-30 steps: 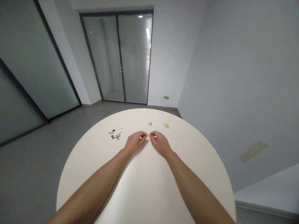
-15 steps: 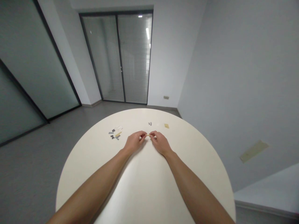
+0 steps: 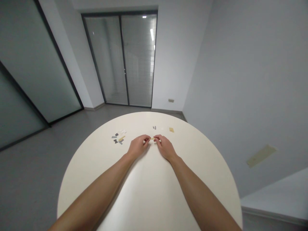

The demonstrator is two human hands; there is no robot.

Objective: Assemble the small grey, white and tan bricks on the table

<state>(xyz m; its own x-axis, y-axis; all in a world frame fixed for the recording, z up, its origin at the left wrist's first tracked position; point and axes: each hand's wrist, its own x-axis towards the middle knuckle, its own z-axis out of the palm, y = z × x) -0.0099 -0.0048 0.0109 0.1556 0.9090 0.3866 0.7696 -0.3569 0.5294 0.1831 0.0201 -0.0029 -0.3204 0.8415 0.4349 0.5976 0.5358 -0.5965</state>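
Almost no change from a moment ago: fingers of the left hand and right hand still pinched narrow on both ends of a small tan strip, over the round white worktop. Loose grey, white and tan pieces near the left hand; a small grey piece and a tan square ahead of the right.

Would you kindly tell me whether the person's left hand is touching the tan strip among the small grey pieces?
Apart: the head view shows the left hand clear of the tan strip, with white tabletop between them.
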